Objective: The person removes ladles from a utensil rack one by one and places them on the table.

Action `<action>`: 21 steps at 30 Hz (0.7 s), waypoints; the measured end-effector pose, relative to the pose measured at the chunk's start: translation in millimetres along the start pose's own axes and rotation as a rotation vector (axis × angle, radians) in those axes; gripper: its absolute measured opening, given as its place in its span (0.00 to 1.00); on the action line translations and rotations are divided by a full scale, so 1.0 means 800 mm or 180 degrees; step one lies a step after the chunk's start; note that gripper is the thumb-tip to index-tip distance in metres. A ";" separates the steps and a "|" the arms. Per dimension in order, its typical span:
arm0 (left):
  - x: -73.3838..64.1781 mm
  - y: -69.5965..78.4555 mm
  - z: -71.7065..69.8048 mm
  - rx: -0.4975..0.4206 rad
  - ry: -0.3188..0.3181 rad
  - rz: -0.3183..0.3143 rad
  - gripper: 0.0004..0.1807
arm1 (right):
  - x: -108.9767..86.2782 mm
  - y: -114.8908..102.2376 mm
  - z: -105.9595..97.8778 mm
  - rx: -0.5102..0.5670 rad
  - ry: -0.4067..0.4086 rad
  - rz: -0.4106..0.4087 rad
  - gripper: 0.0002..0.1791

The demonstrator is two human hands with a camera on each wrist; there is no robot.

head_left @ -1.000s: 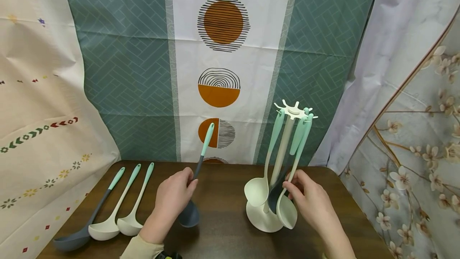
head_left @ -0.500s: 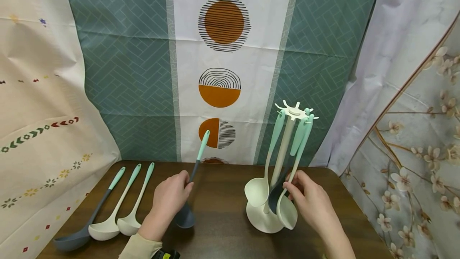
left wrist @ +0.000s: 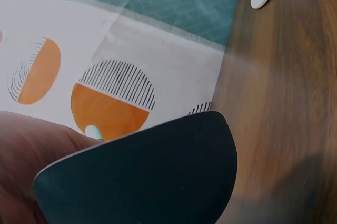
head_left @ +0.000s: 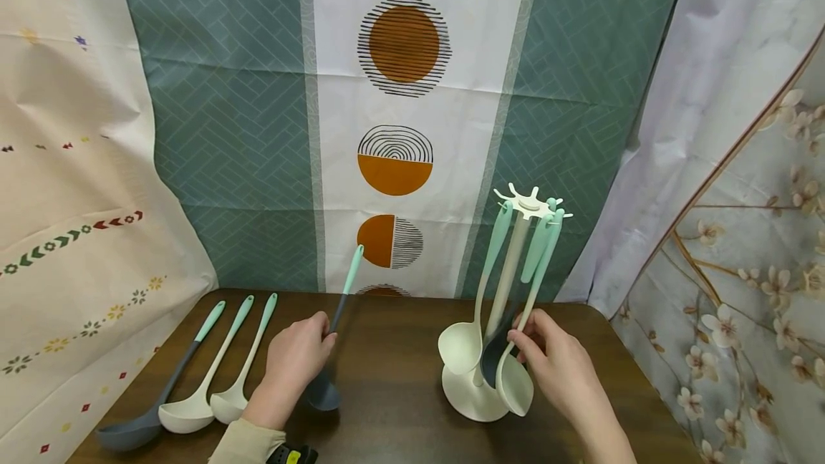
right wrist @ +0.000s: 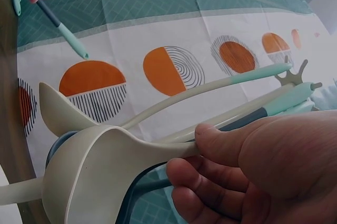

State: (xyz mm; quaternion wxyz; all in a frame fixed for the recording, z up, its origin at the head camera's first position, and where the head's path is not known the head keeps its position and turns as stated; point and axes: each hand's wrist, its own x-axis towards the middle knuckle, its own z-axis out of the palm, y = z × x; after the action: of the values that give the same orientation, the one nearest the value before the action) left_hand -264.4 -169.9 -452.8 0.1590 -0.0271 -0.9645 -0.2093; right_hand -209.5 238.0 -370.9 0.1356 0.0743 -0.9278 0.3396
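In the head view my left hand [head_left: 296, 353] grips the dark grey stem of a ladle with a mint handle [head_left: 354, 269]. Its dark bowl [left wrist: 147, 176] fills the lower part of the left wrist view. My right hand [head_left: 561, 364] pinches the stem of a cream ladle [head_left: 514, 385] between thumb and fingers. That ladle's handle top is up at the hooks of a cream utensil stand [head_left: 505, 285]. Another cream ladle [head_left: 460, 348] and a dark ladle [head_left: 493, 358] also hang there, the dark one partly hidden.
Side by side on the left of the brown table [head_left: 399, 371] lie a dark ladle [head_left: 135, 434] and two cream ladles [head_left: 187, 415], all with mint handles. A patterned curtain [head_left: 399, 106] hangs behind the table, with further cloths on both sides.
My left hand has moved left and slightly down, carrying the dark ladle with it. The right hand stays at the cream ladle's stem on the stand.
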 end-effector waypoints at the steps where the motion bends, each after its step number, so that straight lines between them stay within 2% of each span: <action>1: 0.000 -0.003 0.001 0.0003 -0.0004 -0.0013 0.14 | -0.001 0.000 0.000 -0.0003 -0.0001 -0.0003 0.07; 10: 0.002 -0.018 0.000 0.0035 -0.0076 -0.0062 0.16 | -0.002 -0.002 0.001 0.0008 0.0083 -0.0067 0.06; 21: 0.005 -0.035 -0.002 0.0058 -0.0246 -0.0212 0.14 | -0.003 -0.001 0.000 -0.0010 0.0088 -0.0089 0.06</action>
State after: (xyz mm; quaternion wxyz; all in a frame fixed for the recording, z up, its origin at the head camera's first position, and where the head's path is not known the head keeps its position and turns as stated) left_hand -270.8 -196.5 -461.2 0.1148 -0.0016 -0.9721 -0.2045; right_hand -207.0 237.4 -371.3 0.1532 0.0823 -0.9252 0.3373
